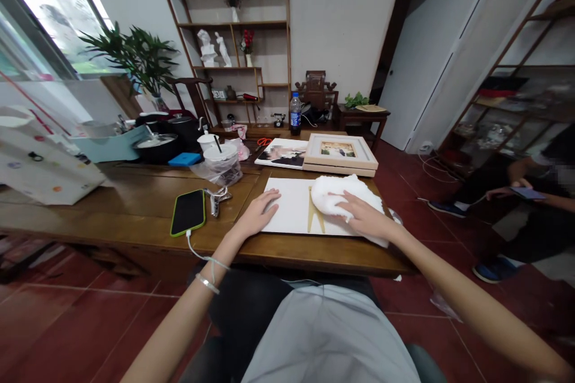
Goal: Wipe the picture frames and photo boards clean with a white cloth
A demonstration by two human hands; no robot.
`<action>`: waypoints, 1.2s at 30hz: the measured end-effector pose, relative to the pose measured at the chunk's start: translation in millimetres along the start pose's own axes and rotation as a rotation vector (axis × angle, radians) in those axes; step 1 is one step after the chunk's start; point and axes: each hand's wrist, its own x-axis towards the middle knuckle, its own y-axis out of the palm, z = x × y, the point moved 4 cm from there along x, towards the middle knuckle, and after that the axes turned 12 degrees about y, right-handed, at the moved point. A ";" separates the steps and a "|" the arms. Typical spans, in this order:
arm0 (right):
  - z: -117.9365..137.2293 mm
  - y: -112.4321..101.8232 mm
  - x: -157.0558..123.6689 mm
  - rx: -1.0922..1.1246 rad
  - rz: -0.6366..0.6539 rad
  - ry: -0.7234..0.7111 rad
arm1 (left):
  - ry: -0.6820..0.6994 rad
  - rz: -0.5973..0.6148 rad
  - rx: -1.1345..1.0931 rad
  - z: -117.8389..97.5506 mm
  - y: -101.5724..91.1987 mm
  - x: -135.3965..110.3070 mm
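Note:
A flat white board (290, 206) lies on the wooden table in front of me. My left hand (261, 213) rests on its left edge, fingers stretched out and holding nothing. Over the right part of the board is a white fluffy wad, like cotton batting (330, 192). My right hand (363, 215) lies on that wad with its fingers extended; the fingertips are partly sunk in the fluff. Between the hands, a tan forked piece (312, 218) shows on the board, its upper right side covered by the wad.
Behind the board lie a framed picture (340, 152) and a photo print (282, 153). A charging phone (188, 212), a lidded cup (220, 154) in plastic and a blue box (184, 159) are on the left. A bottle (295, 114) stands behind. Someone sits at right, holding a phone (527, 192).

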 end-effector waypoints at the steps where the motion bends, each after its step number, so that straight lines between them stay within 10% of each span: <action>1: -3.7 0.8 11.6 0.016 -0.007 0.043 | 0.001 0.001 0.002 0.1 -0.1 0.1; 10: 14.0 2.0 66.8 0.012 -0.106 0.106 | 0.027 -0.005 0.011 5.2 2.0 -0.5; 22: 70.0 8.6 -19.5 -0.077 0.065 -0.230 | 0.029 -0.017 0.015 2.0 2.2 -0.4; 36: 34.4 16.8 102.9 0.008 -0.099 0.146 | 0.019 -0.004 0.006 6.5 2.1 -0.8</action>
